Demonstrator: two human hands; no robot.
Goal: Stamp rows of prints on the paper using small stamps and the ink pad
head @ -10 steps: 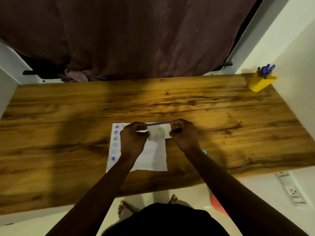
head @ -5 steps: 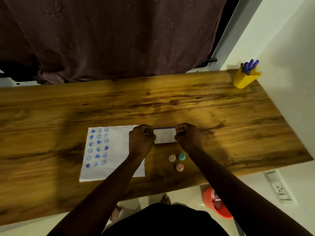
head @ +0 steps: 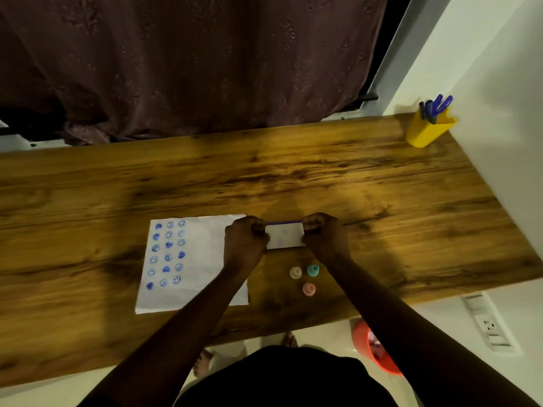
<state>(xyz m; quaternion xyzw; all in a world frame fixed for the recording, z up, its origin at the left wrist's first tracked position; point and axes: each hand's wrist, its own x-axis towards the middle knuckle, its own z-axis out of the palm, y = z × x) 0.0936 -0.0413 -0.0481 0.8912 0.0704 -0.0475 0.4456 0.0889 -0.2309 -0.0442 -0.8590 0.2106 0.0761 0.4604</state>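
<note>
Both hands on the ink pad (head: 285,237), one per short end. Left hand (head: 245,240) and right hand (head: 321,237) are curled, fingertips pinching the case edges; it's a white rectangular case w/ a purple strip along the far edge. Looks like the 2-hand grip is for prying the lid or snapping it shut, can't tell which, lid seam isn't visible.

Pad sits just right of the paper (head: 205,259), over bare desk (head: 352,177), prob so ink stays off the sheet but within short reach.

Paper has 3 columns of blue prints (smileys + hearts) at its left side; right half blank, so task is approx. half done.

3 small stamps, cream stamp (head: 295,272), teal stamp (head: 313,270), pink stamp (head: 308,289), stand clustered near the pad, none in hand.

Yellow pen cup (head: 426,132) at far right corner, not involved.
</note>
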